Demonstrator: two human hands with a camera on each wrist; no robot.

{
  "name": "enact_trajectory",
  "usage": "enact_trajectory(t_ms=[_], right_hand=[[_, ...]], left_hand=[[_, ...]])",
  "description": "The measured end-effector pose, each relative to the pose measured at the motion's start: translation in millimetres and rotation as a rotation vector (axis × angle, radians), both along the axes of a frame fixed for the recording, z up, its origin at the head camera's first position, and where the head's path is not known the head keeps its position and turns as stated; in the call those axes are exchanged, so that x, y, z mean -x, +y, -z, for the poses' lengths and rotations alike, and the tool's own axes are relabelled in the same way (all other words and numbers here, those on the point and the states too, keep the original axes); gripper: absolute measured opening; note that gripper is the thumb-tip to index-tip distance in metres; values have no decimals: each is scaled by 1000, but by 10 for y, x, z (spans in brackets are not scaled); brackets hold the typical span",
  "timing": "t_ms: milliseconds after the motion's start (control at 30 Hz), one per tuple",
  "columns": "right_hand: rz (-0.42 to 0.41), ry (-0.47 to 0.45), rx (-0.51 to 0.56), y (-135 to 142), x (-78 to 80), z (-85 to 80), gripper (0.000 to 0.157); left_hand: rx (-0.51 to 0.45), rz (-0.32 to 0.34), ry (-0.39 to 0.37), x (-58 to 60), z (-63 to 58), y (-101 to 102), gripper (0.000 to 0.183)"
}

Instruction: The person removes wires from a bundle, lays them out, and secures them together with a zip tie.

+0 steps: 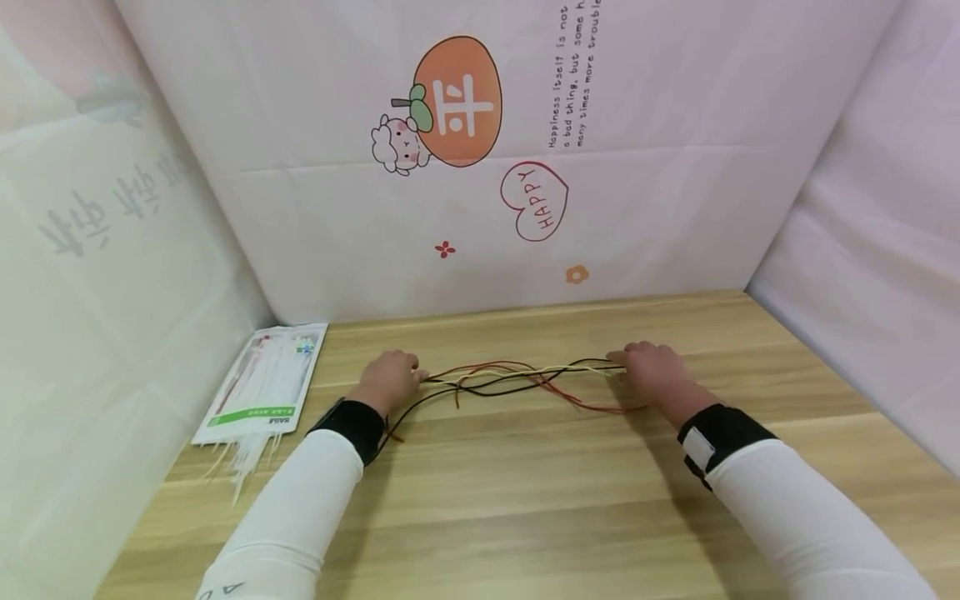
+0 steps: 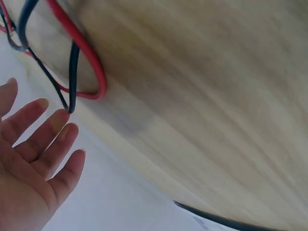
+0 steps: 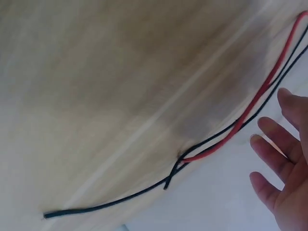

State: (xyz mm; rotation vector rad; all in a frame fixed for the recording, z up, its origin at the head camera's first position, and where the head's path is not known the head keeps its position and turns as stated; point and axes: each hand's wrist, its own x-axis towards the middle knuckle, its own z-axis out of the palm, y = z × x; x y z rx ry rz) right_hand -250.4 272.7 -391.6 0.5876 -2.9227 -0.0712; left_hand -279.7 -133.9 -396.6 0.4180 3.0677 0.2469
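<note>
A loose bundle of thin wires lies across the table in the head view: black wires (image 1: 487,394), red wires (image 1: 551,387) and pale yellow wires (image 1: 480,375), crossing in the middle. At the bundle's left end is my left hand (image 1: 392,380). In the left wrist view its fingers are spread and relaxed, a fingertip at a bend of black wire (image 2: 73,77) beside a red wire (image 2: 91,55). My right hand (image 1: 656,373) is at the right end. Its fingers look loosely bent in the right wrist view, beside red (image 3: 250,106) and black wires (image 3: 130,196).
On the table's left lies a white bag (image 1: 258,412) with a green band, thin white cable ties (image 1: 251,457) sticking out of its near end. Printed white cloth (image 1: 337,208) walls in the back and both sides of the wooden table (image 1: 510,517).
</note>
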Motion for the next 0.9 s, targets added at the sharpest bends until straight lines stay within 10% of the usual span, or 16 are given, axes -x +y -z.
enact_trajectory(t_ms=[900], right_hand=[[-123,69,188,-464,-475,-209,65]], left_hand=[[-146,69,106,-512,-278,-199,66]])
